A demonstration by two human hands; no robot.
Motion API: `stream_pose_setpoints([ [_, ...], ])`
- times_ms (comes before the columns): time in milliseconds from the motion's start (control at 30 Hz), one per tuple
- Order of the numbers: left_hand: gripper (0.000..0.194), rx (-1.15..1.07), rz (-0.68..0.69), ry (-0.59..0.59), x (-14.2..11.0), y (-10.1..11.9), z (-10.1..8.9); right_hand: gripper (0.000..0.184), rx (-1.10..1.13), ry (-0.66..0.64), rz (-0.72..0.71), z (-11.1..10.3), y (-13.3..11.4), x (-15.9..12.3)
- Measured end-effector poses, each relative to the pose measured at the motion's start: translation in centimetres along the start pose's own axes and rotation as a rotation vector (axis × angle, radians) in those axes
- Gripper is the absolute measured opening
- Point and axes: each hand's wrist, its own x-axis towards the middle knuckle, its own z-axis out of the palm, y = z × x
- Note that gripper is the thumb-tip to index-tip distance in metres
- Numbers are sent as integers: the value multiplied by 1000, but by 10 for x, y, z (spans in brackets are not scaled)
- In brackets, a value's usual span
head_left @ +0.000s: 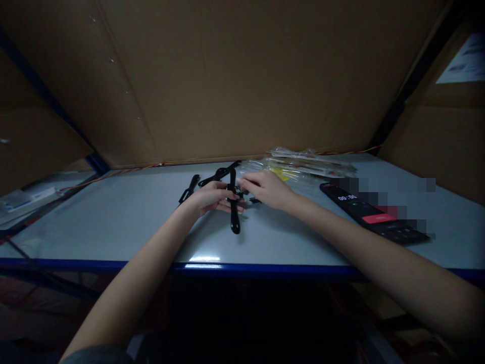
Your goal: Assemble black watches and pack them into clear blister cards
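My left hand [212, 197] is closed around a long black plastic arm piece [234, 215] that stands nearly upright on the pale table [113, 222]. My right hand [265, 188] meets it from the right, fingers pinched at the piece's middle where a small black part sits. Two more black arm pieces lie just behind: one [189, 188] to the left and one [220, 173] further back. A small black bit [254, 200] rests under my right hand.
Clear plastic bags [303, 164] with yellow contents lie at the back right. A phone [373, 212] showing a timer lies flat at the right. Brown cardboard walls rise behind and to both sides. Coloured wires [125, 171] run along the table's back edge.
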Motion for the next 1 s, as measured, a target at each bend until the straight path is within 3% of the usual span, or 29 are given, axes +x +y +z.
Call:
stream_pose_setpoints([
  [267, 36, -7, 10, -4, 0, -1, -1, 36, 139, -77, -37, 2, -3, 0],
  [600, 42, -7, -7, 8, 0, 1, 1, 33, -42, -10, 14, -1, 0, -1],
  [1000, 46, -7, -1, 7, -1, 1, 1, 36, 93, -70, -58, 3, 0, -1],
])
